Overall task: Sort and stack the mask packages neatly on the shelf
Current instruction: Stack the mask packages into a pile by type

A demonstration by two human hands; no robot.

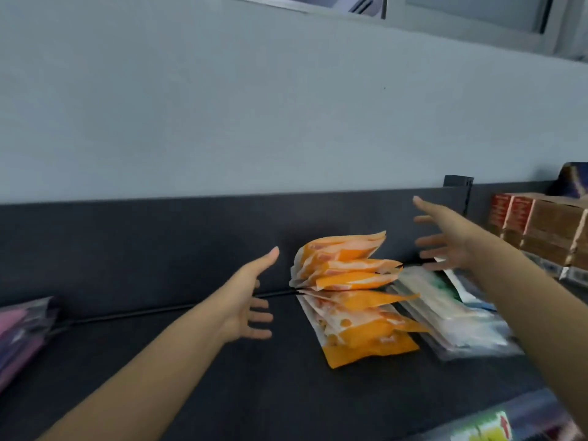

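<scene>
L hand (245,300) & R hand (445,240): fingers spread wide, holding nothing, flanking orange mask packs (350,281).

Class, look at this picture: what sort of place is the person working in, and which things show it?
Probably a shop aisle: a long dark shelf against a wall holds stacked orange mask packages, clear-wrapped packages beside them, and rows of brown boxes further right.

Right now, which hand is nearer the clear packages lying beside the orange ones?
Right. The right hand is spread open at the far end of the clear packages; the left hand is open on the other side of the orange packages, apart from both piles.
</scene>
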